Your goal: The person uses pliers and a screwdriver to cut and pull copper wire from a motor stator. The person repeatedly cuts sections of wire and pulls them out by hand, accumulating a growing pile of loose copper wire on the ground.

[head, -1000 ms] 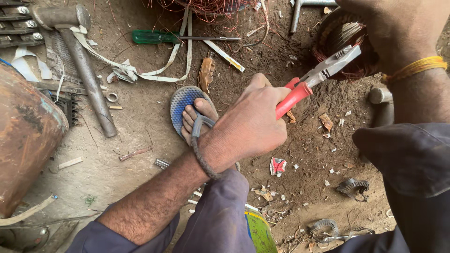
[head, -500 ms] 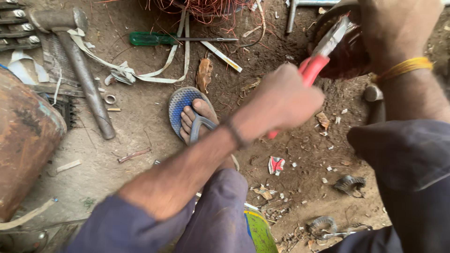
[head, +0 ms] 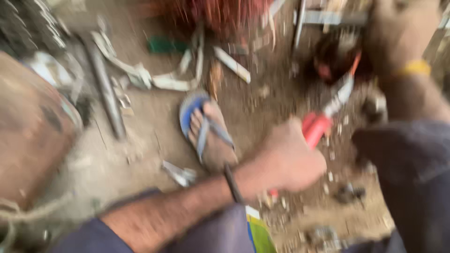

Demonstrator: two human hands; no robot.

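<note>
The red-handled pliers (head: pixel 323 119) lay in the left hand (head: pixel 290 159), whose fingers were closed round the handles. The metal nose pointed up and to the right, into the dark round coil assembly (head: pixel 335 63) at the top of the view. Half a second before, the pliers stood in much the same line with the nose at the assembly; a full second before, the nose pointed further right and sat lower. The tool had therefore been swung up onto the workpiece and appeared engaged with it. The current frame was heavily blurred by motion, so the contact point could not be resolved.

The right hand (head: pixel 398 37), with a yellow band (head: pixel 412 68) at the wrist, rested on or against the top of the assembly. Whether its fingers were closed on anything could not be determined.

A dark band (head: pixel 230 182) circled the left wrist. Beyond the left hand, a foot in a blue sandal (head: pixel 204 126) with grey straps rested on the dirt floor (head: pixel 150 126). The floor was dusty and scattered with small chips and scraps. A long grey metal bar (head: pixel 105 89) lay at the left, next to pale strips of tape or cloth (head: pixel 154 77). A green-handled screwdriver (head: pixel 164 45) lay further up. A rusty brown rounded body (head: pixel 33 136) filled the left edge. A tangle of reddish copper wire (head: pixel 220 11) showed at the top.
</note>
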